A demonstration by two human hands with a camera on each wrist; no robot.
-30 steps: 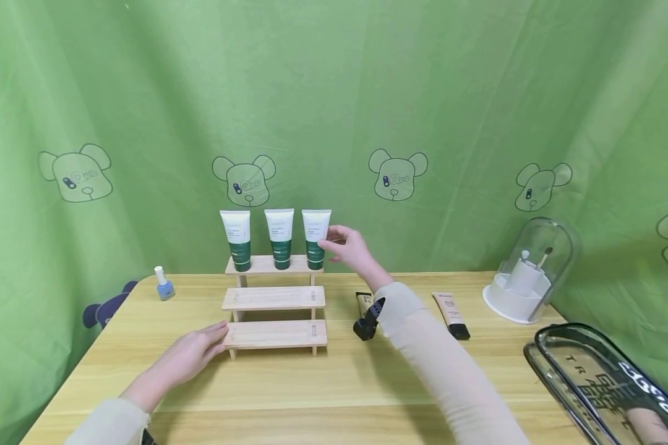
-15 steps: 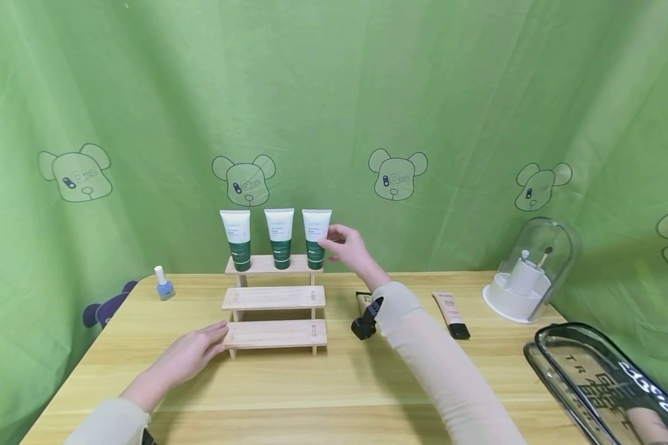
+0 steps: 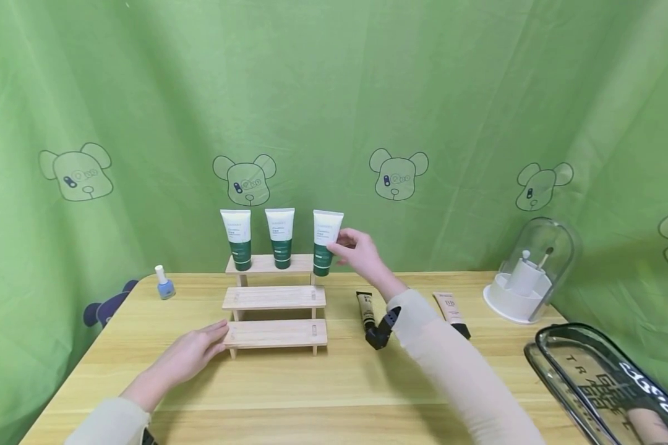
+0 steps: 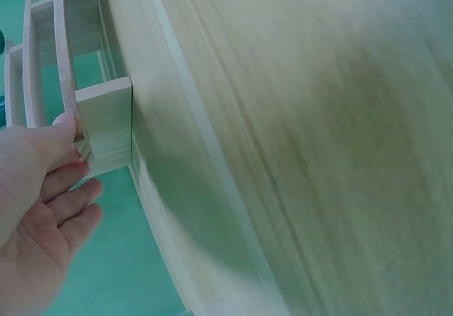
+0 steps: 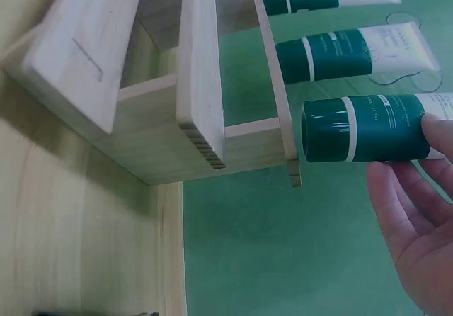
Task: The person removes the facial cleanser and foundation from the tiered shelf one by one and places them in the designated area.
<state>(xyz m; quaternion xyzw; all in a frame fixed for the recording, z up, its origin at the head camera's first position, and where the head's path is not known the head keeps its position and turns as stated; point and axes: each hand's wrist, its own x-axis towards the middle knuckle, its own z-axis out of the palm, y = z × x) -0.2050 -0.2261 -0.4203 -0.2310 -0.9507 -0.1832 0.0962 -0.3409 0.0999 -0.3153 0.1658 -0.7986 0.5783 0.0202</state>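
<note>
My right hand [image 3: 362,254] pinches a green-and-white squeeze tube [image 3: 321,259] between thumb and fingers. In the right wrist view the cap end of this tube [image 5: 329,132] is just off the top step's end, with a small gap. Two matching tubes, one at the left [image 3: 239,250] and one in the middle [image 3: 281,247], stand cap-down on the top step of a three-step wooden display stand [image 3: 275,334]. At the stand's bottom step, my left hand [image 3: 186,355] grips the left end. Its thumb lies on the board's edge in the left wrist view, fingers curled beneath.
A blue nail polish bottle [image 3: 165,287] stands at the back left. Right of the stand lie a small black-capped tube [image 3: 365,307] and a pink BB cream tube [image 3: 446,307]. Farther right are a domed brush holder [image 3: 514,293] and a clear black-edged pouch [image 3: 601,377].
The right hand has lifted the rightmost tube off the top step and shifted it slightly right, tilting it a little. The left hand has kept its place on the stand.
</note>
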